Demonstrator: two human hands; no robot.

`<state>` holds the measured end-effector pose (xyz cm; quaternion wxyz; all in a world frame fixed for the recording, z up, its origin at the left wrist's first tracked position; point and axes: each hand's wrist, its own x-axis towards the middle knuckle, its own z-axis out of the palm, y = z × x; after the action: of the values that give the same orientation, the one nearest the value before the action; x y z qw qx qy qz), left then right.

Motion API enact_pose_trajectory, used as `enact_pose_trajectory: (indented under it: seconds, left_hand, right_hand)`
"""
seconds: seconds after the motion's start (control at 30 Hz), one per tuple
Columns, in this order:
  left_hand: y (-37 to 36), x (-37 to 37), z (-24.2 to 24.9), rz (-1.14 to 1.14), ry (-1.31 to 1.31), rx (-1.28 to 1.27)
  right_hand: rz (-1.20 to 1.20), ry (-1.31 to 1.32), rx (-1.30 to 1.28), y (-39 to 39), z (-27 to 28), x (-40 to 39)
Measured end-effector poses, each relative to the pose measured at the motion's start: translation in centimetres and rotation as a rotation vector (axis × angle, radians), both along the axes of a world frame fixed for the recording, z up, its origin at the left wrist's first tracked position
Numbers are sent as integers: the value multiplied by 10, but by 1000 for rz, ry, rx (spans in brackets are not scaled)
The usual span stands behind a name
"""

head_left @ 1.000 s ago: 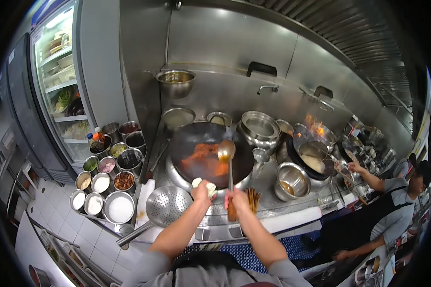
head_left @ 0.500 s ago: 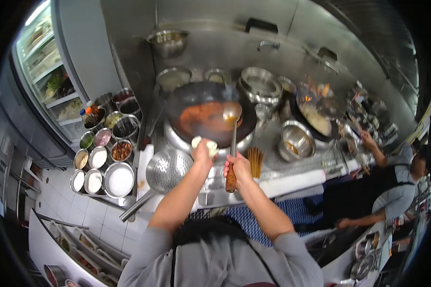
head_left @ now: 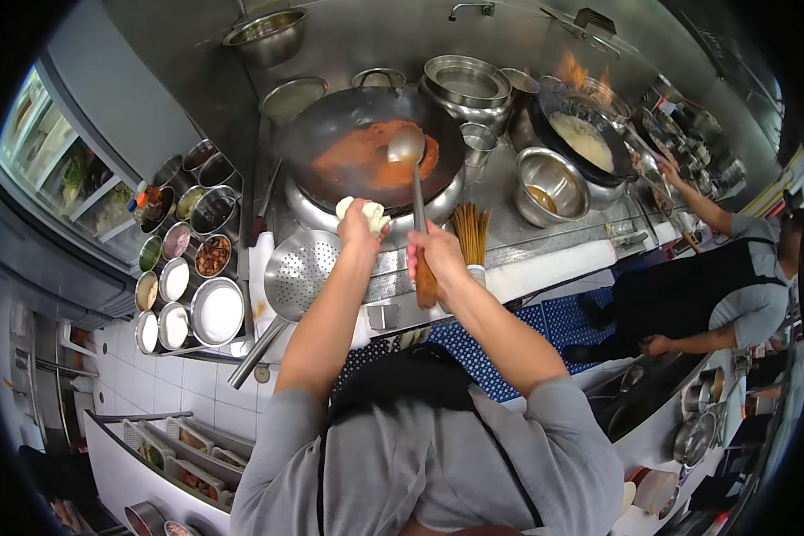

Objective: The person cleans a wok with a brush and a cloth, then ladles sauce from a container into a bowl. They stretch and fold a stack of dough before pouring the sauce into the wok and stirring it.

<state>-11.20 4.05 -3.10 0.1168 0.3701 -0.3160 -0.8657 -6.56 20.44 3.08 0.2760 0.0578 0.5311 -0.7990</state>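
A white folded cloth (head_left: pixel 373 215) is bunched in my left hand (head_left: pixel 357 225) at the near rim of a black wok (head_left: pixel 304 134). My right hand (head_left: pixel 435 252) is wrapped round the wooden handle of a ladle (head_left: pixel 418 201). The ladle's metal bowl rests over the reddish-orange sauce (head_left: pixel 348 159) spread across the wok's bottom. Just right of my right hand stands a bamboo wok brush (head_left: pixel 472 234), bristles up. A perforated strainer (head_left: pixel 302 272) with a long metal handle lies to the left of my left forearm.
Metal seasoning pots (head_left: pixel 219 308) crowd the left side. A steel bowl (head_left: pixel 552 183) with some brown liquid sits to the right. Beyond it, flames (head_left: pixel 573 73) rise behind a second wok (head_left: pixel 590 143), where another person (head_left: pixel 688 295) in a dark apron works. Lidded pots (head_left: pixel 467 85) stand behind.
My view has shifted, so the wok appears higher and further left. The ladle's bowl has moved down into the sauce. Both hands keep their holds.
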Motion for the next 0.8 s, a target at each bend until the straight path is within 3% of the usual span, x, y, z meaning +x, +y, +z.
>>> enact_pose_trajectory:
  seconds: [0.13,0.23,0.33,0.43,0.57,0.6,0.73,0.8]
  left_hand:
    - [-9,-16,-30,-48,65,20]
    - [-7,-24,-24,-10,15,25]
    - [-11,-31,-24,-46,22,53]
    - [-12,-34,-26,-17,11,66]
    - [-8,-34,-33,-34,13,41]
    - [-7,-33,-36,-43,1,46]
    - [-12,-36,-31,-72,-3,50]
    - [-12,-32,-31,-91,12,53]
  right_hand:
    - [187,-143,-79,23,-2,-35]
    - [119,-127,-75,4,-16,-78]
    - [-37,50,134,-10,-32,-61]
    - [-81,-33,35,-2,-8,-3]
    - [162,-119,71,24,-13,-46]
    - [239,-19,138,25,-15,-59]
    - [400,505,923,18,-16,-66]
    - [380,652,871,23,-54,-71]
